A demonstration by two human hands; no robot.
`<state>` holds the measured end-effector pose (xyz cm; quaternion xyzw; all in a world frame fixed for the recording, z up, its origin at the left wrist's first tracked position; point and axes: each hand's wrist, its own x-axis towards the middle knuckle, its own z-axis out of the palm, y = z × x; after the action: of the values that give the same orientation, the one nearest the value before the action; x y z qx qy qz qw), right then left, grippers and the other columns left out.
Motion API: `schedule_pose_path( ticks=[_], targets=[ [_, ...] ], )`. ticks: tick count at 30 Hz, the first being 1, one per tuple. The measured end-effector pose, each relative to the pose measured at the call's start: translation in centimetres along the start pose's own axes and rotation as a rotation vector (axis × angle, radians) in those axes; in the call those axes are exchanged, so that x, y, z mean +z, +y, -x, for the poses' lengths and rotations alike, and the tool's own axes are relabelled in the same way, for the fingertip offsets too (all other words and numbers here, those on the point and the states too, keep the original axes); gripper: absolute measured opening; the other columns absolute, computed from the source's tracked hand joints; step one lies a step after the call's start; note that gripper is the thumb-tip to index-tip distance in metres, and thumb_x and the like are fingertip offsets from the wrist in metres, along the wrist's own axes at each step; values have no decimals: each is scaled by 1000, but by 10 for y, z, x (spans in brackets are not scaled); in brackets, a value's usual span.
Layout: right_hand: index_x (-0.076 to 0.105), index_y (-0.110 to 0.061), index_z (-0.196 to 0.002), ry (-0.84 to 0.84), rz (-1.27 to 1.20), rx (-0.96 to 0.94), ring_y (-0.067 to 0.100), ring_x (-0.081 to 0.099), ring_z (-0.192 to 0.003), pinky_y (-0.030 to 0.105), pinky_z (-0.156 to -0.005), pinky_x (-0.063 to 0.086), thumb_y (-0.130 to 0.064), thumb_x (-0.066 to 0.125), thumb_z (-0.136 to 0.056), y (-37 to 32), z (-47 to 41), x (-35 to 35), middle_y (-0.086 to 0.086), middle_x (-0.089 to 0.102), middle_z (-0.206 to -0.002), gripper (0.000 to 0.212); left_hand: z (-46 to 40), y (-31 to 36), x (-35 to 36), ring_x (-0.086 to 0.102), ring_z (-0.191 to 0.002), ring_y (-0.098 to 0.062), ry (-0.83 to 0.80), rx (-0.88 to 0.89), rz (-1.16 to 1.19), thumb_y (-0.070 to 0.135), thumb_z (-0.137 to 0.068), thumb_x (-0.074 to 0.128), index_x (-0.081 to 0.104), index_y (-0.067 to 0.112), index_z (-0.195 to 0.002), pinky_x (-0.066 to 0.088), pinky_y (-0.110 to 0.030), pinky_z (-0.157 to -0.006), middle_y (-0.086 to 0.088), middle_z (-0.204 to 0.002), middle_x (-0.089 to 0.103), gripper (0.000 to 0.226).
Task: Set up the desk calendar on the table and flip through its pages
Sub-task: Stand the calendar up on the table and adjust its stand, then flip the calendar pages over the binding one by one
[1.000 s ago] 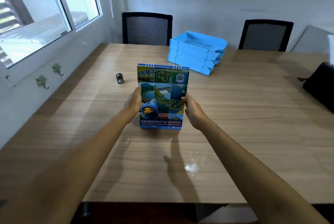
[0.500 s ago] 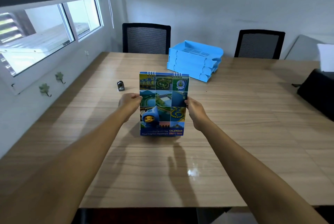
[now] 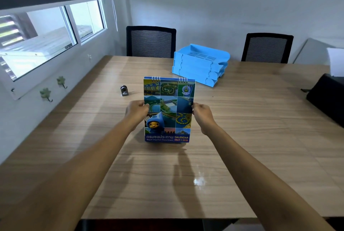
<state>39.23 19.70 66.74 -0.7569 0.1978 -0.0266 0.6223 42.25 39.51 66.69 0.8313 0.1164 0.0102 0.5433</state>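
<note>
A spiral-bound desk calendar (image 3: 168, 109) stands upright on the wooden table (image 3: 242, 137), its colourful cover with a blue mascot facing me and the wire binding at the top. My left hand (image 3: 136, 112) grips its left edge at mid-height. My right hand (image 3: 202, 114) grips its right edge at the same height. The calendar's bottom edge rests on the table top; its back and stand are hidden.
A stack of blue letter trays (image 3: 200, 64) sits behind the calendar to the right. A small grey metal object (image 3: 124, 90) lies to its left. A black bag (image 3: 327, 98) is at the right edge. Two black chairs (image 3: 150, 41) stand at the far side.
The view has tilted up a little. My left hand has shifted on the calendar's left edge, thumb now over the front. The calendar stays upright at the same spot.
</note>
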Motion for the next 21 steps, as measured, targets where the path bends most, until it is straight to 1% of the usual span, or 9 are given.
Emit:
schedule_pose_path(
  ticks=[2, 4, 6, 9, 11, 13, 15, 17, 21],
  targets=[
    [50, -8, -80, 6, 28, -21, 21, 44, -77, 31, -59, 30, -23, 41, -95, -1, -1, -1, 14, 49, -81, 24, -1, 2, -1, 61, -82, -20, 44, 1, -32, 21, -90, 55, 75, 14, -94, 55, -41, -86, 0, -79, 65, 21],
    [50, -8, -74, 8, 48, -38, 19, 46, -70, 30, -55, 31, -23, 44, -94, -2, -3, -1, 10, 52, -76, 26, -4, 5, -2, 57, -75, -21, 81, 4, -90, 25, -89, 57, 66, 17, -65, 55, -38, -75, -7, -76, 62, 27],
    [43, -10, -60, 21, 76, -43, 15, 40, -58, 30, -51, 28, -21, 46, -94, -2, -5, -2, 4, 45, -63, 36, -4, 9, -3, 54, -67, -21, 116, 6, -136, 25, -89, 57, 63, 14, -58, 50, -33, -67, -8, -69, 59, 33],
    [45, -14, -54, 95, 150, -56, 14, 38, -54, 29, -51, 30, -18, 52, -91, -2, -8, -6, 0, 43, -57, 38, -5, 12, -7, 60, -71, -25, 143, 38, -203, 26, -86, 60, 68, 8, -60, 54, -35, -72, -11, -70, 65, 33],
    [59, -10, -67, 138, 156, -61, 18, 51, -65, 28, -59, 40, -17, 57, -88, -3, -9, -8, 4, 57, -69, 23, -6, 11, -10, 66, -81, -26, 159, 67, -196, 28, -82, 66, 72, 9, -66, 59, -38, -80, -11, -79, 71, 25],
    [62, -11, -76, 163, 117, -44, 22, 58, -78, 30, -66, 45, -17, 62, -85, -5, -12, -10, 7, 63, -81, 11, -10, 9, -15, 69, -85, -26, 144, 48, -109, 28, -78, 73, 67, 17, -62, 59, -41, -83, -9, -80, 71, 20],
    [58, -15, -72, 147, 48, -5, 26, 59, -82, 32, -67, 46, -17, 63, -83, -8, -14, -11, 8, 65, -86, 13, -14, 10, -21, 68, -79, -25, 82, -32, 33, 23, -76, 76, 61, 17, -62, 59, -38, -80, -11, -81, 70, 22],
    [53, -17, -69, 94, -88, 71, 30, 63, -89, 33, -65, 49, -14, 62, -84, -11, -15, -12, 11, 66, -93, 19, -15, 13, -26, 61, -69, -19, -20, -128, 190, 15, -80, 73, 60, 13, -69, 55, -30, -69, -12, -81, 66, 18],
    [52, -15, -71, -16, -275, 133, 20, 58, -71, 28, -56, 47, -5, 60, -87, -16, -9, -16, 8, 60, -79, 21, -12, 17, -31, 55, -71, -15, -131, -163, 342, 8, -86, 65, 64, 8, -85, 49, -24, -67, -8, -81, 62, 2]
  ],
)
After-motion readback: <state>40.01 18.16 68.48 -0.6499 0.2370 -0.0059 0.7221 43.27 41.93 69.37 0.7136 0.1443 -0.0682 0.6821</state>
